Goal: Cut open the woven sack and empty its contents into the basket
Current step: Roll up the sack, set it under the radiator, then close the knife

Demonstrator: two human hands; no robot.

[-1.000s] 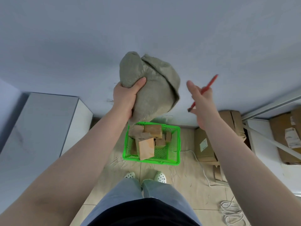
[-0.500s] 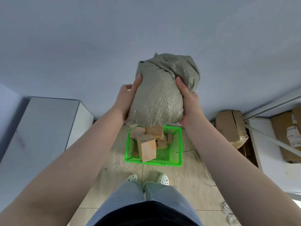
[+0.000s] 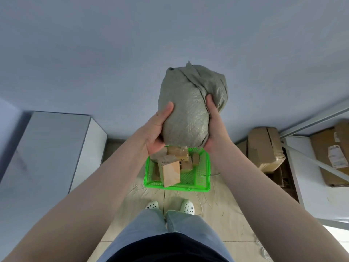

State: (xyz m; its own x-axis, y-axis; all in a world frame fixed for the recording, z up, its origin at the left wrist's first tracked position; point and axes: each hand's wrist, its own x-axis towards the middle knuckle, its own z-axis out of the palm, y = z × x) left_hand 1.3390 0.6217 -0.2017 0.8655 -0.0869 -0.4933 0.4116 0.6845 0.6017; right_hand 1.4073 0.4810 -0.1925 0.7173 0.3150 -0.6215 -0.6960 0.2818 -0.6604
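Observation:
I hold a grey-green woven sack point(image 3: 188, 110) up in the air in front of me, bunched into a rounded bundle. My left hand point(image 3: 157, 130) grips its lower left side, thumb on the front. My right hand point(image 3: 213, 127) grips the right side, thumb pressed into a fold. Directly below the sack, a bright green plastic basket point(image 3: 203, 178) sits on the floor with several brown cardboard parcels point(image 3: 171, 172) piled inside it. No cutting tool shows in either hand.
A grey-white cabinet point(image 3: 52, 148) stands to the left. Cardboard boxes point(image 3: 264, 148) and a white shelf frame point(image 3: 311, 167) crowd the right side. My feet in white clogs point(image 3: 187, 206) stand just behind the basket on the tiled floor. A pale wall fills the upper view.
A second ago only my left hand held the sack and my right held a red tool. Now both hands grip the sack, it has shifted rightward, and the tool is out of sight.

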